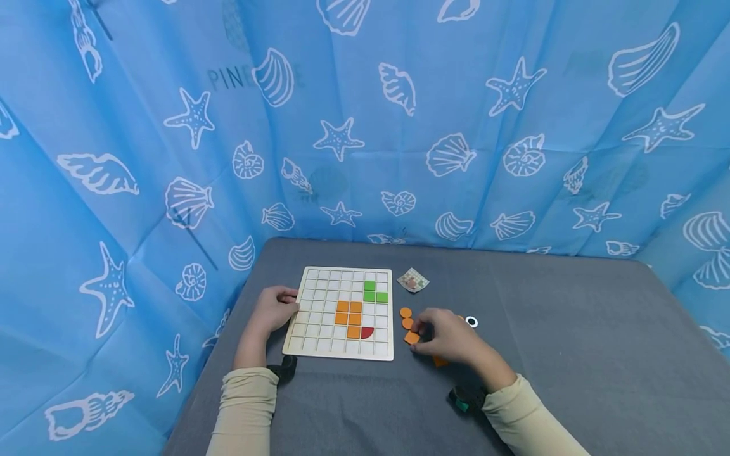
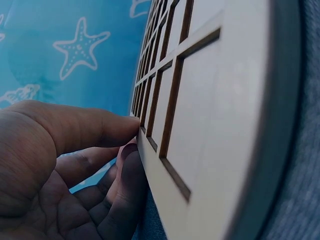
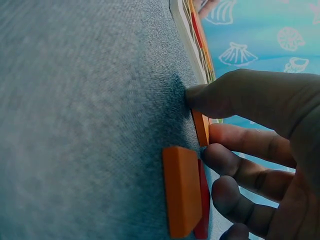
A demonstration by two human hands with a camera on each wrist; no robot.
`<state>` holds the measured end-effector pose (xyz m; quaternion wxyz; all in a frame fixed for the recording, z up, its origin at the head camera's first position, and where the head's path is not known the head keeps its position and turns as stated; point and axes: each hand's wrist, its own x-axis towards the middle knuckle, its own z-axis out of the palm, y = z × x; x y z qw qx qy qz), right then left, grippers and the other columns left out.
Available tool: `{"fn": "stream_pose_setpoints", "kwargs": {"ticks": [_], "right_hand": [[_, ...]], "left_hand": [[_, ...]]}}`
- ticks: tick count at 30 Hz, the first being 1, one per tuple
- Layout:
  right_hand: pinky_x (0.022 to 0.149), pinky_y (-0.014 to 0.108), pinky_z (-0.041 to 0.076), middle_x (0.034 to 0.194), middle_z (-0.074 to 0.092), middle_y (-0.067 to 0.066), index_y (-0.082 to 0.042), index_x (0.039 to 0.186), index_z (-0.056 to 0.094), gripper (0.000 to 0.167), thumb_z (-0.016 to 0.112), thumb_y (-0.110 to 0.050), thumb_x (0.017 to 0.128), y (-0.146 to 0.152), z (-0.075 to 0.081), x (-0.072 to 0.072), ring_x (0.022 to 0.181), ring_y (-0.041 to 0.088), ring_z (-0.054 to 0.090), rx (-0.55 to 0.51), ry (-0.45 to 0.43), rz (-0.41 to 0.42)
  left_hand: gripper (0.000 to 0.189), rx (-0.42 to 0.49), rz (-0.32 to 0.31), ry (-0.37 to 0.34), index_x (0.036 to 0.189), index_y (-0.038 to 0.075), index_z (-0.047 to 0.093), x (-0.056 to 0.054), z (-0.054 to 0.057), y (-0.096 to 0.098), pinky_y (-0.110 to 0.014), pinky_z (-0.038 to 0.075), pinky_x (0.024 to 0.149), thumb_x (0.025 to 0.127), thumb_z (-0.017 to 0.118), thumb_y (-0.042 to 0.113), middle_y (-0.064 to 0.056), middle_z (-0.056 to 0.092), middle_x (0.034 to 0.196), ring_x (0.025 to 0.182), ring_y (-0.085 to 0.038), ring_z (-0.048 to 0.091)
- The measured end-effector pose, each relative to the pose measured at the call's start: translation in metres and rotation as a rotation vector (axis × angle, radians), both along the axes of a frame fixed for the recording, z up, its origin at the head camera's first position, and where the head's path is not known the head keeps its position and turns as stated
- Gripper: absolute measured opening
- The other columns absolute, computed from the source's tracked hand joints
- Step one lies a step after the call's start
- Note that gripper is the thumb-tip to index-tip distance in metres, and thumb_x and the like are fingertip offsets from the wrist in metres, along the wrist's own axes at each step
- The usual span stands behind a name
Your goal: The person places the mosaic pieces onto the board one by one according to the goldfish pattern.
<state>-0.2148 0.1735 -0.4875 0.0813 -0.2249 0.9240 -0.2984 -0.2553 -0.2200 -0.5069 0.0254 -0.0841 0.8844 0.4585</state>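
My left hand (image 1: 276, 308) holds the left edge of a pale wooden grid board (image 1: 293, 342); in the left wrist view the thumb lies at the rim, with the other fingers beside and below it. Several orange square tiles (image 1: 348, 318) sit in the grid's cells, along with green square tiles (image 1: 369, 296) and a red quarter-circle tile (image 1: 367, 332). To the right of the board, my right hand (image 1: 447, 335) pinches an orange square tile (image 1: 412, 337) between thumb and fingers, close over the cloth.
Two orange round pieces (image 1: 405, 312) lie just beyond the pinched tile. A small pattern card (image 1: 413, 280) lies near the board's far right corner. Around the right hand are a black-and-white round piece (image 1: 471, 322), another orange piece (image 3: 182, 192) and a red piece (image 3: 204, 200).
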Motion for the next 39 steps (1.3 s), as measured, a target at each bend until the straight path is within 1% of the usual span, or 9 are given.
{"fn": "stream_pose_setpoints", "kwargs": {"ticks": [9,16,21,27,32,39], "right_hand": [[0.071,0.028,0.050,0.092,0.068,-0.004,-0.013,0.098,0.076,0.020,0.088,-0.013,0.082,0.000,-0.001,0.001,0.082,0.012,0.059,-0.006,-0.006,0.010],[0.071,0.027,0.050,0.094,0.068,-0.004,-0.013,0.099,0.076,0.020,0.087,-0.012,0.082,0.000,0.001,0.001,0.083,0.012,0.060,-0.011,-0.018,0.029],[0.071,0.027,0.050,0.095,0.069,-0.004,-0.014,0.100,0.076,0.020,0.087,-0.013,0.083,0.000,0.004,0.001,0.084,0.013,0.060,-0.010,-0.021,0.033],[0.070,0.026,0.051,0.097,0.070,-0.003,-0.013,0.102,0.076,0.020,0.086,-0.013,0.085,-0.002,0.009,0.001,0.083,0.015,0.061,-0.049,-0.028,0.050],[0.066,0.026,0.050,0.095,0.070,-0.001,-0.012,0.103,0.077,0.020,0.085,-0.013,0.086,-0.012,0.012,0.000,0.076,0.015,0.059,-0.086,-0.040,0.062],[0.069,0.026,0.050,0.097,0.069,0.002,-0.014,0.104,0.077,0.018,0.085,-0.018,0.088,-0.037,0.015,-0.005,0.079,0.017,0.059,-0.112,-0.042,0.100]], "left_hand": [[0.033,0.002,0.001,-0.003,0.129,-0.002,0.071,-0.001,-0.001,-0.002,-0.043,0.054,0.083,0.097,0.069,0.005,-0.017,0.068,0.107,0.093,-0.028,0.065],[0.033,0.001,0.008,-0.006,0.129,-0.002,0.071,0.000,-0.002,-0.003,-0.043,0.054,0.083,0.097,0.069,0.005,-0.017,0.068,0.107,0.093,-0.028,0.065],[0.032,-0.002,-0.004,0.001,0.128,-0.001,0.072,-0.001,-0.002,-0.002,-0.043,0.054,0.083,0.097,0.069,0.006,-0.017,0.069,0.107,0.093,-0.029,0.065],[0.031,-0.005,-0.005,-0.003,0.128,-0.001,0.072,-0.001,-0.001,-0.002,-0.043,0.054,0.083,0.097,0.069,0.005,-0.016,0.068,0.107,0.094,-0.028,0.065],[0.032,-0.003,-0.007,-0.003,0.128,-0.002,0.071,0.000,0.001,-0.002,-0.043,0.054,0.082,0.097,0.068,0.004,-0.017,0.068,0.106,0.093,-0.028,0.064],[0.032,0.001,0.002,-0.011,0.128,-0.001,0.071,0.000,0.001,-0.001,-0.039,0.053,0.080,0.097,0.069,0.005,-0.015,0.067,0.105,0.092,-0.027,0.064]]}}
